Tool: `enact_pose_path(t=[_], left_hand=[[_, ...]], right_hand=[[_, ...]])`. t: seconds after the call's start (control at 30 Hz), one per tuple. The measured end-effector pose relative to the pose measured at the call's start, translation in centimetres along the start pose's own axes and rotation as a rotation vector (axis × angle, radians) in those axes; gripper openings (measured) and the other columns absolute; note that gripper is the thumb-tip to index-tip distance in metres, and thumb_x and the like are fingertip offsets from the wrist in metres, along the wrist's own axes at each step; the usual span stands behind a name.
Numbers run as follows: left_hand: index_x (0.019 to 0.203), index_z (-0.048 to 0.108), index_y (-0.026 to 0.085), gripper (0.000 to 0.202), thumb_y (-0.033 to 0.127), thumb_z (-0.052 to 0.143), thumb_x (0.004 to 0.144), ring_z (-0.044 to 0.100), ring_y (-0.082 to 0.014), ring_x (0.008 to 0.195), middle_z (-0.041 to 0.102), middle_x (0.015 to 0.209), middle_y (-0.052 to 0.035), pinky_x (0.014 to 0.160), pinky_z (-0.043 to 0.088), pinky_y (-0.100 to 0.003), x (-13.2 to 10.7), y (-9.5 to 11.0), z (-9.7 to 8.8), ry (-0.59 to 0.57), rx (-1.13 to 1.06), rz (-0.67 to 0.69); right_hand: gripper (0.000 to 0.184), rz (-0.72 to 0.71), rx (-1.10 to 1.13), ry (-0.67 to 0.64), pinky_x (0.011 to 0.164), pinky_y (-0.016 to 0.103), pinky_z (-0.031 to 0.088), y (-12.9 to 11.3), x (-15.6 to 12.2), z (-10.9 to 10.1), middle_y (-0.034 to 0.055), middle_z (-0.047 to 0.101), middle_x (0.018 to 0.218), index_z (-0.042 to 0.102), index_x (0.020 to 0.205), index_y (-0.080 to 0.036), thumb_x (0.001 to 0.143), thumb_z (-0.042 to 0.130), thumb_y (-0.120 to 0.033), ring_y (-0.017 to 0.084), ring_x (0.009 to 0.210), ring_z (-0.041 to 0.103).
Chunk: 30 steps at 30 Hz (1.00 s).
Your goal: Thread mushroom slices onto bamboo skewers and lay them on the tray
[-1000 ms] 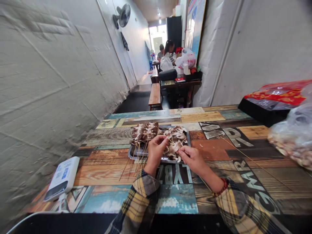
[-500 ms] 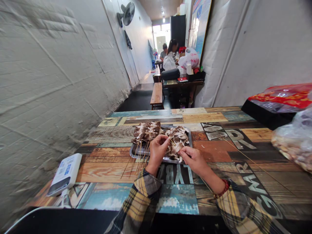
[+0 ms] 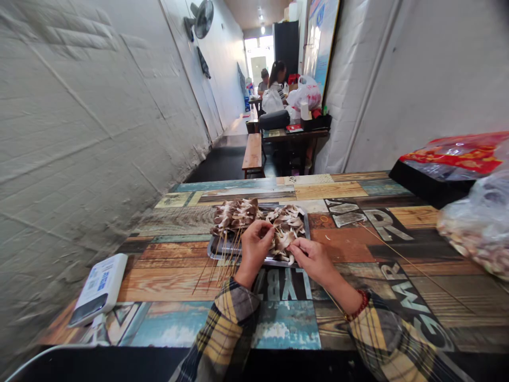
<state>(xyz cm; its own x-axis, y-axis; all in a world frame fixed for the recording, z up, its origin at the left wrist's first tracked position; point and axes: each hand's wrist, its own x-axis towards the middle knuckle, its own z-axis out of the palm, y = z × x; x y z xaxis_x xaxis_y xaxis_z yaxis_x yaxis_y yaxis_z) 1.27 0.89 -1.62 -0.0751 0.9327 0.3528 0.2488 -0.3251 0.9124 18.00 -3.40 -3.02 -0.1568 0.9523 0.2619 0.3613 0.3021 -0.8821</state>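
Observation:
Over a metal tray [image 3: 214, 249] of grey-brown oyster mushrooms, both my hands work close together. My right hand [image 3: 312, 260] pinches a bamboo skewer [image 3: 333, 302] that runs back under its wrist, with a pale oyster mushroom [image 3: 283, 241] at the fingertips. Thumb and forefinger of my left hand [image 3: 254, 246] are closed beside that mushroom; what lies between them is too small to make out. Skewered mushrooms [image 3: 235, 213] are heaped on the tray's left side, their sticks [image 3: 222, 260] jutting toward me. Loose mushrooms [image 3: 292, 215] lie on the right side.
A lone skewer [image 3: 413, 265] lies on the patterned table [image 3: 167, 276] to the right. Beyond it stand a bulging plastic bag [image 3: 477, 228] and a black box [image 3: 429, 185]. A white power bank [image 3: 99, 286] with a cable sits at left. Two people sit farther back.
The view has shifted slightly, so everything sits a little farther left. Both hands stay at the same mushroom, with only small finger movement.

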Motion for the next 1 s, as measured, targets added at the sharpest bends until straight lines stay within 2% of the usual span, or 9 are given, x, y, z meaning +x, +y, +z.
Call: enact_pose_path(t=[0.27, 0.37, 0.47, 0.63, 0.8, 1.0], left_hand=[[0.074, 0.068, 0.019, 0.008, 0.027, 0.067, 0.073, 0.055, -0.0137, 0.066, 0.062, 0.071, -0.0019, 0.062, 0.043, -0.023, 0.0, 0.3, 0.2, -0.053, -0.017, 0.002], [0.070, 0.068, 0.019, 0.007, 0.025, 0.067, 0.071, 0.054, -0.0136, 0.065, 0.062, 0.069, -0.0019, 0.061, 0.042, -0.023, 0.0, 0.8, 0.3, -0.116, -0.048, -0.009], [0.070, 0.068, 0.018, 0.009, 0.027, 0.069, 0.068, 0.055, -0.0137, 0.065, 0.063, 0.070, -0.0023, 0.061, 0.042, -0.023, 0.0, 1.6, 0.4, -0.177, -0.131, -0.102], [0.084, 0.071, 0.017, 0.028, 0.041, 0.069, 0.071, 0.055, -0.0121, 0.066, 0.066, 0.075, -0.0025, 0.062, 0.042, -0.022, -0.1, 2.3, 0.3, -0.135, -0.339, -0.297], [0.075, 0.069, 0.015, 0.031, 0.046, 0.070, 0.071, 0.048, -0.0093, 0.058, 0.059, 0.064, 0.0001, 0.056, 0.037, -0.020, -0.5, 2.1, 0.6, -0.239, -0.381, -0.349], [0.065, 0.063, 0.015, 0.032, 0.045, 0.073, 0.065, 0.045, -0.0086, 0.055, 0.055, 0.060, 0.0015, 0.054, 0.035, -0.020, -0.7, 1.9, 1.0, -0.242, -0.429, -0.370]], right_hand=[[0.027, -0.008, -0.005, 0.026, 0.047, 0.021, 0.034, 0.3, 0.2, 0.1, -0.0050, 0.047, 0.048, 0.062, 0.074, -0.017, 0.090, 0.047, -0.034, 0.011, 0.045, 0.044], [0.028, -0.002, 0.004, 0.047, 0.047, 0.021, 0.034, 0.4, 0.3, 0.0, -0.0048, 0.048, 0.048, 0.060, 0.072, -0.018, 0.090, 0.047, -0.035, 0.011, 0.045, 0.043], [0.029, 0.007, 0.038, 0.054, 0.046, 0.020, 0.034, 0.5, 0.4, -0.1, -0.0045, 0.049, 0.049, 0.058, 0.071, -0.019, 0.090, 0.046, -0.037, 0.010, 0.045, 0.044], [0.029, 0.007, 0.036, 0.059, 0.048, 0.021, 0.035, 0.1, 0.4, -0.3, -0.0044, 0.050, 0.049, 0.059, 0.072, -0.018, 0.091, 0.047, -0.036, 0.011, 0.045, 0.046], [0.028, -0.034, -0.028, 0.072, 0.049, 0.021, 0.035, 0.1, 0.2, 0.1, -0.0046, 0.050, 0.048, 0.058, 0.071, -0.019, 0.091, 0.047, -0.036, 0.011, 0.046, 0.047], [0.030, -0.078, -0.094, 0.078, 0.050, 0.022, 0.036, -0.2, 0.2, 0.1, -0.0044, 0.050, 0.049, 0.057, 0.069, -0.019, 0.091, 0.046, -0.037, 0.011, 0.047, 0.046]])
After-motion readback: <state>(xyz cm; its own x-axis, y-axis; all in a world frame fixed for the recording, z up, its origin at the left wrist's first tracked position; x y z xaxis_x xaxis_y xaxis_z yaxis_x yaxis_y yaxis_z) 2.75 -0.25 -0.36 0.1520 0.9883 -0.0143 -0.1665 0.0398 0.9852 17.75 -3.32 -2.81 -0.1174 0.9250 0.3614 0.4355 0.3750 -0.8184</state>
